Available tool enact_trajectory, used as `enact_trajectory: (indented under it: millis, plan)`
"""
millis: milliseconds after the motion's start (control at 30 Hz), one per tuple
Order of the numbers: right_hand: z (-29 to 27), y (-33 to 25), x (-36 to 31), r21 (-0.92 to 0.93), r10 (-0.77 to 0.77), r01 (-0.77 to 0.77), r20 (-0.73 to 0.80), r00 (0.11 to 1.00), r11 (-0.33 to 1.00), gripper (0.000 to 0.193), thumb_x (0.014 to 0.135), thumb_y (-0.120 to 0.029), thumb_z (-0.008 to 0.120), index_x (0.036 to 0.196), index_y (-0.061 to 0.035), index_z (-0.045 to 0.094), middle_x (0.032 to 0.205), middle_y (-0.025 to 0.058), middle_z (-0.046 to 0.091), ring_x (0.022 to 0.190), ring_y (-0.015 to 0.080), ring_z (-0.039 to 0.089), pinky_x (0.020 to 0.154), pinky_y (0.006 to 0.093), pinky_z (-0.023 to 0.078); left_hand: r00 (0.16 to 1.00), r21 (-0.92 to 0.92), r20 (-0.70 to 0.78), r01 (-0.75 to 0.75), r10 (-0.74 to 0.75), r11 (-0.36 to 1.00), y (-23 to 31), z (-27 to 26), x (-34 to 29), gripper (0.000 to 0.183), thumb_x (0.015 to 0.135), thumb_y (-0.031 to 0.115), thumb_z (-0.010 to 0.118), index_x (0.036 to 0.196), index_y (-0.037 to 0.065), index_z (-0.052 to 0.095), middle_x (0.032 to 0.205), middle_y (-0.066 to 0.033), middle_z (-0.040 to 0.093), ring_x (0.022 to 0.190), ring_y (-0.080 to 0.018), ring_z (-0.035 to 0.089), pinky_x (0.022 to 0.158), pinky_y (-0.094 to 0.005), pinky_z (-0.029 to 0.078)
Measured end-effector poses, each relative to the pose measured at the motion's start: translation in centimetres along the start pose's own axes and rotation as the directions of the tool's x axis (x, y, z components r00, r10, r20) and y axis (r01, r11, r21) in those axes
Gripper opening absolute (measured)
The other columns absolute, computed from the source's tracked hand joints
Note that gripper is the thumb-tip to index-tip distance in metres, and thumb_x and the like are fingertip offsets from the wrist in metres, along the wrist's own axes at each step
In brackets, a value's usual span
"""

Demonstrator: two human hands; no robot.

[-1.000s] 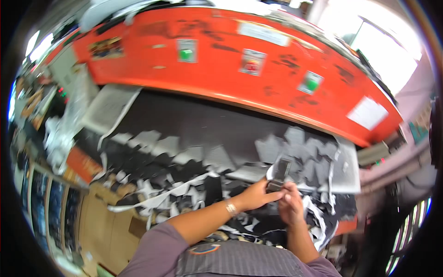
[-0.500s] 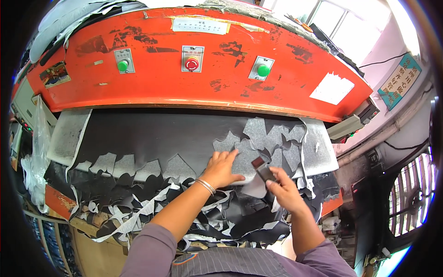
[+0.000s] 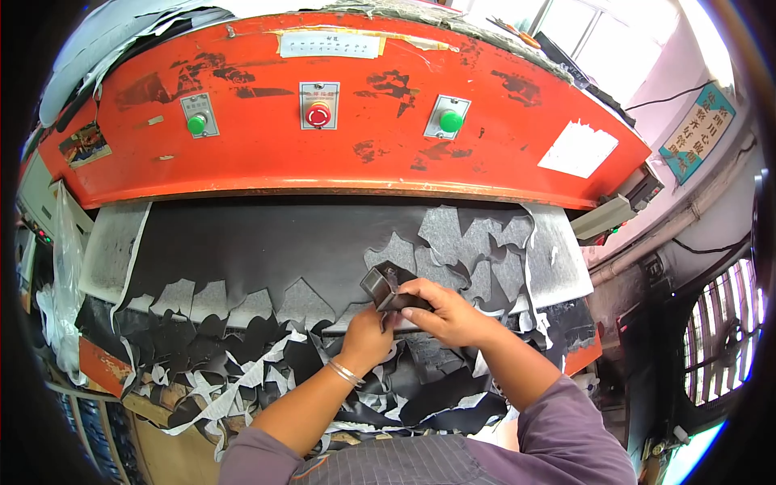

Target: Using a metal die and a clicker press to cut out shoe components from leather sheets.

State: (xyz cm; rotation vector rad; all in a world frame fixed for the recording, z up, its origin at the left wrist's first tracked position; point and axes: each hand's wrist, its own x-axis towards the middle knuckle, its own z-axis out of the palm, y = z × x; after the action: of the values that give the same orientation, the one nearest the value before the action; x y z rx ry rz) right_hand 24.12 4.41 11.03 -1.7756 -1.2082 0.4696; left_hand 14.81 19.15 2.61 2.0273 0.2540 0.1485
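My right hand (image 3: 453, 315) grips a dark metal cutting die (image 3: 386, 284), a hollow box-like shape held tilted above the table. My left hand (image 3: 368, 335), with bangles at the wrist, is closed just below the die. Its fingertips are partly hidden there, and I cannot make out what they pinch. Behind both hands lies a sheet of black leather-like material (image 3: 259, 242). Along its near and right edges are cut-out gaps where a grey surface (image 3: 440, 230) shows through.
A red press beam (image 3: 267, 153) spans the far side, with two green buttons (image 3: 450, 121) and a red stop button (image 3: 318, 115). Black and white offcuts (image 3: 242, 380) hang over the near edge. A clear plastic bag (image 3: 69, 267) hangs at the left.
My right hand has brought the die left and turned it. My left hand has lifted off the sheet, drawn nearer me and closed under the die. The pale piece by the die no longer shows.
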Motion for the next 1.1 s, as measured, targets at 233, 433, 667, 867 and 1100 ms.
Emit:
enact_trajectory:
  millis: [233, 433, 667, 867, 1100]
  plan:
    - [-4.1, 7.4, 5.2, -0.609, -0.117, 0.108, 0.024, 0.993, 0.786, 0.024, 0.08, -0.009, 0.059, 0.104, -0.0108, 0.056, 0.084, 0.012, 0.058, 0.093, 0.0328, 0.055, 0.099, 0.0471, 0.035, 0.659, 0.261, 0.746, -0.158, -0.095, 0.952, 2.7, -7.4, -2.9, 0.066, 0.078, 0.039, 0.071, 0.124, -0.003, 0.048, 0.114, -0.0276, 0.056, 0.11, -0.0391, 0.054, 0.091, -0.0441, 0.044]
    - [-4.2, 11.9, 8.6, -0.729, -0.084, 0.085, 0.037, 0.996, 0.679, 0.026, 0.081, -0.008, 0.058, 0.107, -0.0115, 0.058, 0.091, 0.0123, 0.058, 0.099, 0.0328, 0.054, 0.105, 0.0474, 0.033, 0.864, 0.24, 0.504, -0.15, 0.009, 0.959, 4.4, -11.8, 0.7, 0.094, 0.068, 0.042, 0.08, 0.14, 0.001, 0.036, 0.132, -0.021, 0.049, 0.122, -0.0331, 0.048, 0.1, -0.0383, 0.04]
    - [-2.7, 13.4, 10.0, -0.671, -0.282, -0.043, -0.368, 0.886, 0.74, 0.038, 0.076, -0.012, 0.065, 0.114, -0.0105, 0.058, 0.114, 0.0158, 0.058, 0.113, 0.0342, 0.05, 0.103, 0.0456, 0.035, 0.997, 0.341, -0.034, -0.059, 0.075, 0.938, -1.7, -5.1, 11.2, 0.087, 0.073, 0.038, 0.075, 0.141, 0.001, 0.035, 0.131, -0.0229, 0.049, 0.126, -0.0328, 0.044, 0.104, -0.0393, 0.034]
    - [0.2, 15.2, 7.4, -0.446, 0.077, -0.52, -0.701, 0.709, 0.728, 0.055, 0.079, -0.023, 0.069, 0.124, 0.0021, 0.051, 0.117, 0.0184, 0.059, 0.115, 0.0328, 0.051, 0.099, 0.0429, 0.036, 0.969, 0.531, -0.172, -0.059, 0.176, 0.845, -2.5, -1.9, 15.2, 0.085, 0.073, 0.039, 0.075, 0.139, 0.001, 0.038, 0.137, -0.022, 0.047, 0.132, -0.0296, 0.04, 0.111, -0.0422, 0.022]
    - [-0.3, 16.0, 8.5, -0.417, 0.025, -0.546, -0.778, 0.628, 0.727, 0.042, 0.081, -0.02, 0.066, 0.117, 0.0011, 0.059, 0.11, 0.0204, 0.063, 0.103, 0.0349, 0.058, 0.094, 0.0411, 0.041, 0.956, 0.546, -0.223, -0.039, 0.19, 0.837, -2.2, -1.5, 16.6, 0.075, 0.076, 0.042, 0.072, 0.136, 0.006, 0.044, 0.135, -0.0228, 0.048, 0.129, -0.0279, 0.043, 0.111, -0.041, 0.023]
